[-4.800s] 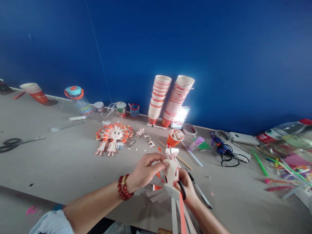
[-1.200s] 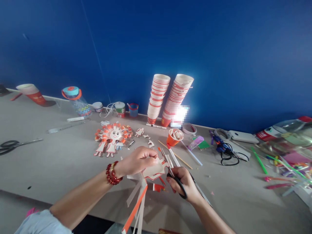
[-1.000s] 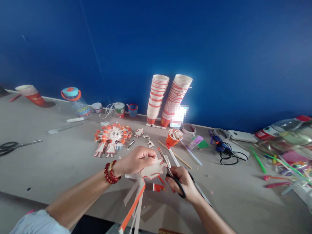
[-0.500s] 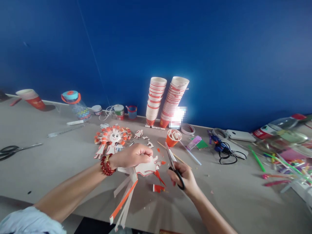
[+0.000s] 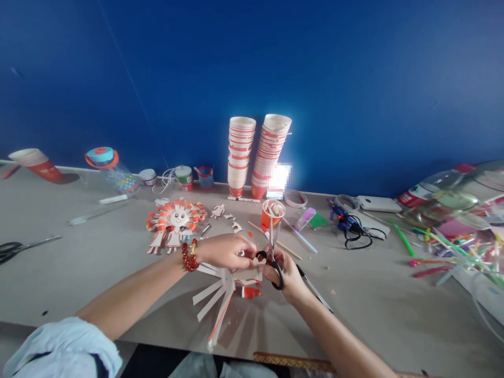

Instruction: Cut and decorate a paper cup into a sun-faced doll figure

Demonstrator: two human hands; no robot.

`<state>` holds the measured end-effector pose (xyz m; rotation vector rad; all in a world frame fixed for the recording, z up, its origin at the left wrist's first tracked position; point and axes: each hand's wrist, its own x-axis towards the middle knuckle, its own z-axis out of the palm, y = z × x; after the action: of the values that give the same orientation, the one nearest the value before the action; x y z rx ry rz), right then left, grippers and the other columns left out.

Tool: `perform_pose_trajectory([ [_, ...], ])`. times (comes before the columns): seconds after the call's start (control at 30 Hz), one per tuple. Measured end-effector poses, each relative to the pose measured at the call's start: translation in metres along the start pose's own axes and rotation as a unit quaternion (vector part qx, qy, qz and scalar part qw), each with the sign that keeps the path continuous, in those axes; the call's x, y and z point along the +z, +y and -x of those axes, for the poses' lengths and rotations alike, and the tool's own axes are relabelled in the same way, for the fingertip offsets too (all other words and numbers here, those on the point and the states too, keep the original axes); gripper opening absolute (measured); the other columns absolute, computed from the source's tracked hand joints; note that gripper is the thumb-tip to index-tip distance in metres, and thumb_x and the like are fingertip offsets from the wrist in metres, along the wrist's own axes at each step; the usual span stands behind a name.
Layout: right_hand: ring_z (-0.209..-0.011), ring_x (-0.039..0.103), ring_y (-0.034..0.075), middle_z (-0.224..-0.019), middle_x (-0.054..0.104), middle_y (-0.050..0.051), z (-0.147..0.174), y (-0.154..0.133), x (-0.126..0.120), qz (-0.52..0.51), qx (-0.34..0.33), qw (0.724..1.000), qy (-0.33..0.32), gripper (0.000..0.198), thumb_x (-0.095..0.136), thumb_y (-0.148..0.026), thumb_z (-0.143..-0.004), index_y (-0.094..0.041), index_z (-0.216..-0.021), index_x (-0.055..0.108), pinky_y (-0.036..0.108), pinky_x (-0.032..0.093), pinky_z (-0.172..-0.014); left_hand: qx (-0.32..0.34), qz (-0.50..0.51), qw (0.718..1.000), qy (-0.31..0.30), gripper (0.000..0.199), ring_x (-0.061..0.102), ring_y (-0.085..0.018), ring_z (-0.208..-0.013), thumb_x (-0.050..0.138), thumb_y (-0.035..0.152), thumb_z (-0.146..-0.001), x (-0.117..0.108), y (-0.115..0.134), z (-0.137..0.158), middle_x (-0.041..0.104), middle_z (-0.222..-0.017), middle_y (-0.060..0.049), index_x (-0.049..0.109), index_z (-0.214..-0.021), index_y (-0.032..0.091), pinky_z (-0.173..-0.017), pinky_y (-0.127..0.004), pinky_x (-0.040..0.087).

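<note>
My left hand [image 5: 230, 252], with red bead bracelets at its wrist, pinches a white paper cutout [image 5: 247, 275] edged in red. Long paper strips [image 5: 210, 300], some orange, fan out from it toward the table's front edge. My right hand [image 5: 290, 275] is closed on black-handled scissors [image 5: 272, 239], whose blades point up and away from me. Its thumb and fingertips meet the cutout's right end beside my left fingers. Just beneath lies an orange paper scrap [image 5: 249, 292]. A finished-looking paper doll [image 5: 177, 220] with a curled orange-and-white fringe lies beyond my left wrist.
Two tall paper cup stacks [image 5: 241, 152] stand by the blue wall. An orange cup of scraps [image 5: 272, 212] is just beyond the scissors. At right lie a blue glue gun [image 5: 350, 223], bottles [image 5: 429, 186] and colourful sticks [image 5: 464, 247]; at far left, other scissors [image 5: 27, 248].
My right hand has moved left with the scissors and now meets my left hand at the cutout. The strips have swung round. A slim black-and-silver tool now shows beside my right wrist.
</note>
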<state>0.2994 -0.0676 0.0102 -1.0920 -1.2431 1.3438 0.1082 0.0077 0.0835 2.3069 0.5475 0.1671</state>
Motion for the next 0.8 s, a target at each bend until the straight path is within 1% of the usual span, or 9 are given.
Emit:
perform_pose_trajectory([
  [0.13,-0.051,0.042,0.010,-0.061,0.052,-0.004,-0.007,0.005,-0.007,0.016,-0.013,0.997,0.073,0.022,0.072,-0.033,-0.066,-0.019,-0.076,0.058,0.022,0.033,-0.046,-0.018,0.004,0.969,0.246,0.015,0.057,-0.021,-0.104,0.053,0.030,-0.090,0.003,0.008,0.019,0.064,-0.107,-0.006,0.062,-0.099,0.022,-0.095,-0.031,0.039],
  [0.27,-0.047,0.036,0.009,-0.058,0.047,-0.006,-0.011,0.004,-0.012,0.001,-0.032,0.993,0.117,0.023,0.071,-0.031,-0.066,-0.019,-0.078,0.056,0.021,0.027,-0.043,-0.038,0.146,0.880,0.450,0.021,0.059,-0.020,-0.089,0.043,0.028,-0.097,0.042,0.028,0.069,0.063,-0.089,-0.006,0.059,-0.083,0.022,-0.083,-0.032,0.044],
  [0.37,-0.047,0.035,0.009,-0.058,0.047,-0.006,-0.011,0.004,-0.011,0.003,-0.037,0.990,0.133,0.023,0.071,-0.031,-0.066,-0.019,-0.079,0.056,0.021,0.026,-0.043,-0.048,0.317,0.868,0.378,0.030,0.060,-0.019,-0.075,0.043,0.033,-0.097,0.097,0.044,0.092,0.061,-0.076,-0.005,0.063,-0.078,0.022,-0.073,-0.031,0.046],
  [0.43,-0.047,0.036,0.009,-0.057,0.046,-0.007,-0.009,0.005,-0.007,0.016,-0.039,0.989,0.141,0.022,0.071,-0.032,-0.068,-0.020,-0.079,0.056,0.022,0.027,-0.044,-0.073,0.452,0.859,0.230,0.029,0.063,-0.021,-0.076,0.054,0.045,-0.091,0.133,0.050,0.089,0.067,-0.091,-0.010,0.067,-0.106,0.023,-0.068,-0.032,0.050],
  [0.47,-0.047,0.036,0.009,-0.056,0.046,-0.007,-0.007,0.005,-0.005,0.023,-0.040,0.988,0.144,0.021,0.070,-0.032,-0.069,-0.020,-0.079,0.057,0.022,0.027,-0.044,-0.082,0.515,0.829,0.200,0.040,0.065,-0.025,-0.088,0.058,0.049,-0.088,0.148,0.052,0.082,0.067,-0.105,-0.013,0.064,-0.118,0.024,-0.070,-0.033,0.051],
  [0.57,-0.047,0.036,0.010,-0.055,0.045,-0.007,-0.003,0.006,0.000,0.044,-0.053,0.985,0.157,0.020,0.069,-0.032,-0.071,-0.020,-0.081,0.057,0.022,0.026,-0.043,-0.075,0.594,0.759,0.257,0.066,0.045,-0.033,-0.131,0.066,0.053,-0.081,0.181,0.053,0.052,0.040,-0.149,-0.012,0.047,-0.140,0.030,-0.094,-0.042,0.047],
  [0.63,-0.047,0.036,0.010,-0.056,0.046,-0.007,-0.001,0.007,0.001,0.056,-0.065,0.982,0.167,0.020,0.070,-0.031,-0.071,-0.020,-0.082,0.057,0.023,0.027,-0.044,-0.053,0.579,0.739,0.340,0.076,0.035,-0.034,-0.139,0.072,0.054,-0.076,0.195,0.052,0.034,0.034,-0.154,-0.010,0.046,-0.142,0.030,-0.105,-0.044,0.038],
  [0.7,-0.046,0.036,0.010,-0.056,0.046,-0.007,0.001,0.007,0.001,0.057,-0.071,0.981,0.172,0.021,0.071,-0.031,-0.071,-0.020,-0.082,0.056,0.023,0.029,-0.044,-0.055,0.617,0.707,0.342,0.072,0.033,-0.033,-0.141,0.072,0.054,-0.075,0.204,0.051,0.019,0.033,-0.155,-0.008,0.049,-0.140,0.031,-0.107,-0.043,0.036],
  [0.8,-0.046,0.036,0.010,-0.053,0.043,-0.008,0.004,0.006,0.001,0.045,-0.068,0.982,0.169,0.021,0.072,-0.030,-0.071,-0.020,-0.082,0.056,0.023,0.029,-0.044,-0.086,0.714,0.582,0.379,0.061,0.036,-0.031,-0.139,0.073,0.056,-0.073,0.203,0.047,0.004,0.042,-0.150,-0.007,0.061,-0.128,0.032,-0.103,-0.040,0.041],
])
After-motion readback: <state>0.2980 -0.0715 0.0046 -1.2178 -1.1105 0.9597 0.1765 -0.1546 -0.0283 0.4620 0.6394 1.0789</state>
